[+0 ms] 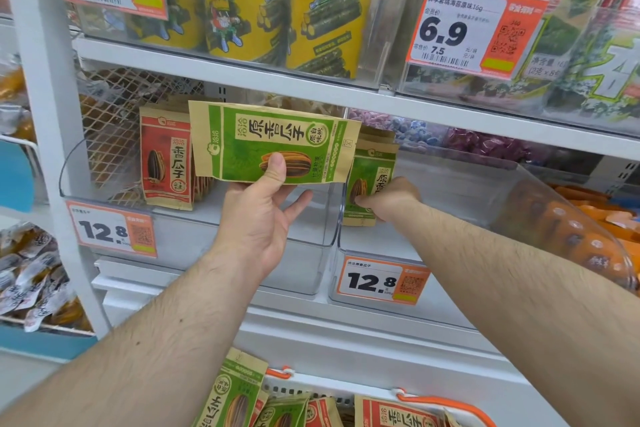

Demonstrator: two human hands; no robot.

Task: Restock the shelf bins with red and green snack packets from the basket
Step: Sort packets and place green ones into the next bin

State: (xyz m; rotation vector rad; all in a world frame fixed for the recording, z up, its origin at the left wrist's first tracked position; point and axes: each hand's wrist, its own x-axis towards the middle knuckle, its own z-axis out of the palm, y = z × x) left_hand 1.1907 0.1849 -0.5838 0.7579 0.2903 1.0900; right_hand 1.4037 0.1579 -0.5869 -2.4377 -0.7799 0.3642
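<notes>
My left hand point(263, 208) holds a green snack packet point(273, 144) sideways by its lower edge, thumb on the front, in front of the two clear bins. My right hand point(391, 199) reaches into the right clear bin point(377, 243) and grips an upright green packet point(370, 184) standing at the bin's left side. Red packets point(166, 159) stand upright in the left clear bin point(194, 229). At the bottom edge the basket point(446, 404) with orange handles holds several red and green packets point(235, 392).
Price tags reading 12.8 point(110, 229) hang on both bin fronts. Yellow seaweed cans point(242, 10) fill the shelf above. A bin of orange-wrapped snacks point(571, 236) sits to the right. More wrapped snacks point(31, 281) lie on the rack at the left.
</notes>
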